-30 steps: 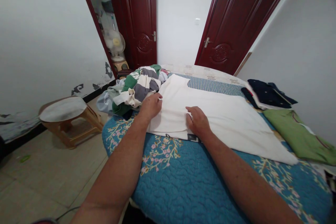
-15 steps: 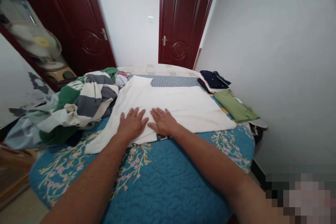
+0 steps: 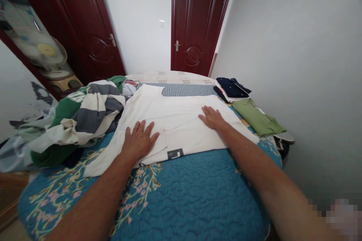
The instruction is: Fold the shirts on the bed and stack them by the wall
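A white shirt point(image 3: 181, 111) lies spread on the blue quilted cover point(image 3: 181, 196), one side folded over toward me. My left hand point(image 3: 139, 140) rests flat on its left part, fingers spread, beside the folded sleeve. Farther right, my right hand point(image 3: 212, 116) lies palm down on the cloth with its fingers stretched out. A dark printed patch point(image 3: 175, 153) with a white mark shows near the shirt's front edge, between the two hands. Neither hand grips the fabric.
At the left is a loose heap of clothes point(image 3: 90, 115), green, grey and cream. On the right side sit a folded green garment point(image 3: 258, 116) and a small stack of folded dark clothes point(image 3: 233, 88). A white wall point(image 3: 305, 64) runs along the right.
My right hand has slid right and slightly away across the shirt, uncovering the dark patch. My left hand stays nearly in place, flat on the cloth.
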{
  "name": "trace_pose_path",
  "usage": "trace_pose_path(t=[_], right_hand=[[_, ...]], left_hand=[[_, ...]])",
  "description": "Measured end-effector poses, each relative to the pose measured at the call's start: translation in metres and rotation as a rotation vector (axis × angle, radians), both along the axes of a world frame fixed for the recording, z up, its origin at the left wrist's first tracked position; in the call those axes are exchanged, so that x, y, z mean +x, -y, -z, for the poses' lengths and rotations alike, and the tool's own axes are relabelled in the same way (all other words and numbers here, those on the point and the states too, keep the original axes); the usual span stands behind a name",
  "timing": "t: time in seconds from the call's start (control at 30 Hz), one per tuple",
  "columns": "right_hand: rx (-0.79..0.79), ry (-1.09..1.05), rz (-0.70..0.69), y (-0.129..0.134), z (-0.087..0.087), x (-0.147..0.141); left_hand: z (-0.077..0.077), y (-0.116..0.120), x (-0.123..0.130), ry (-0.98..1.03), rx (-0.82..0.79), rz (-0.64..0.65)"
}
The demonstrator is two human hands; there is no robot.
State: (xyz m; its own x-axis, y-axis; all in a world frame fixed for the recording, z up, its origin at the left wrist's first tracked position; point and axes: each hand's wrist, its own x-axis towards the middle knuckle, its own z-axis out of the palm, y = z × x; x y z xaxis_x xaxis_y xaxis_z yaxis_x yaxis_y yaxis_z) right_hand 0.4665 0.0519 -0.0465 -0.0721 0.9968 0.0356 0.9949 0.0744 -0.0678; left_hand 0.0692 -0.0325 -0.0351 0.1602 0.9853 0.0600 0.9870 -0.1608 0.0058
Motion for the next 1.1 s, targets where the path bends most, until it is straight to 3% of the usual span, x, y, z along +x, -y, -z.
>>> trace_pose_path(t=[0.17,0.3,0.4,0.47,0.63,0.73,0.9,1.1], right_hand=[[0.073,-0.017,0.151,-0.025,0.007,0.032],[0.299,-0.058,0.21,-0.023,0.001,0.03],[0.449,-0.037,0.171,-0.001,-0.007,0.02],[0.447,0.006,0.116,0.022,-0.007,0.011],[0.299,0.082,0.031,0.081,0.008,-0.008],[0.176,0.063,0.081,0.091,0.011,0.001],[0.093,0.011,0.192,0.064,0.004,0.039],[0.11,0.023,0.313,0.016,0.001,0.067]], left_hand=[[-0.002,0.001,0.001,0.007,0.003,0.0],[-0.003,0.001,0.001,0.012,0.01,0.002],[-0.003,0.001,0.001,0.017,0.013,-0.004],[-0.004,0.001,0.001,0.02,0.01,-0.003],[-0.002,-0.001,0.0,0.029,0.013,-0.006],[0.0,-0.004,-0.001,0.024,0.013,-0.002],[0.005,-0.007,-0.004,0.005,0.015,0.004],[0.009,-0.009,-0.006,0.022,0.032,0.008]])
